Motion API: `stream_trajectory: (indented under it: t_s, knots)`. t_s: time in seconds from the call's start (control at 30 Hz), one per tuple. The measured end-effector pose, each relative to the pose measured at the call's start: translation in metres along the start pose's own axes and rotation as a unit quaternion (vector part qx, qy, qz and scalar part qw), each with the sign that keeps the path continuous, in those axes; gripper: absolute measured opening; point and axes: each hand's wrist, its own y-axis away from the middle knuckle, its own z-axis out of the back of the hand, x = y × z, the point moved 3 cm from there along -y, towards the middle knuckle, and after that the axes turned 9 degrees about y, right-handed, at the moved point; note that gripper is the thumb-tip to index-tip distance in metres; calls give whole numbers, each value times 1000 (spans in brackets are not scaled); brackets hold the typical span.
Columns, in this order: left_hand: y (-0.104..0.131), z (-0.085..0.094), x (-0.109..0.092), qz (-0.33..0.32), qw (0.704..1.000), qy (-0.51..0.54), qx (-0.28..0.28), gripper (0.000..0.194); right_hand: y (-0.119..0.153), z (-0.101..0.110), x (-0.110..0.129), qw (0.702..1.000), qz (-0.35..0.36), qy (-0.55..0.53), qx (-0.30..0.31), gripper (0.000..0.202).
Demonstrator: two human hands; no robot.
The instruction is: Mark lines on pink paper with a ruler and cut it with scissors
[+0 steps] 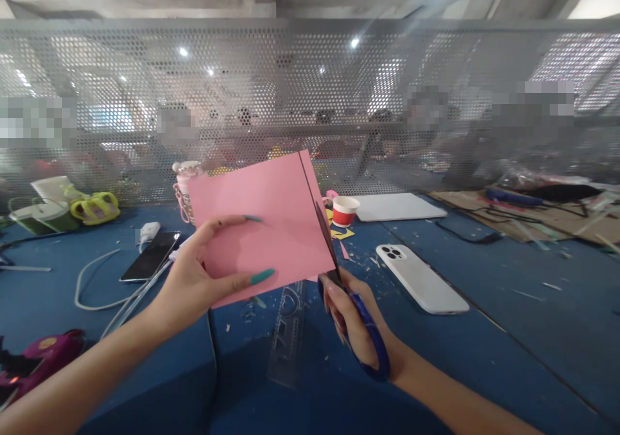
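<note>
My left hand grips a sheet of pink paper from its left side, thumb and one finger lying across its face. The sheet is held up above the table, slightly tilted, with a dark line running down near its right edge. My right hand is closed round the blue handles of a pair of scissors. Their dark blades point up along the right edge of the paper, at its lower right corner. Below the paper lies a clear plastic ruler with cut-out shapes.
A white phone lies to the right, a dark phone with cables to the left. Behind stand a red and white paper cup, a white flat board and a perforated metal screen. Paper scraps litter the blue table.
</note>
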Motion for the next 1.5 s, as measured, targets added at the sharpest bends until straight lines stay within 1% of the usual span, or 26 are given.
stream_trajectory:
  t_s: [0.2, 0.37, 0.57, 0.73, 0.93, 1.13, 1.5]
  knots:
    - [-1, 1, 0, -19, 999, -25, 14, 50, 1, -1, 0, 1000, -19, -13, -6, 35]
    - [-1, 0, 0, -22, 999, -25, 10, 49, -1, -3, -6, 998, -14, -49, 21, 35]
    - [3, -3, 2, -4, 1000, -1, 16, 50, -1, -1, -13, 999, 1, -45, -9, 32]
    - [6, -5, 1, 4, 1000, 12, 6, 50, -2, -2, -15, 998, -7, -59, -6, 32]
    - [4, -4, 1, -1, 1000, 4, 10, 50, -2, 0, -10, 999, 25, -32, -5, 30]
    - [4, -5, 2, 4, 1000, 17, 6, 51, 1, -1, -9, 999, 25, -31, 5, 29]
    - [4, -4, 3, 4, 1000, 24, 10, 51, 0, 1, -10, 999, 43, 7, -8, 27]
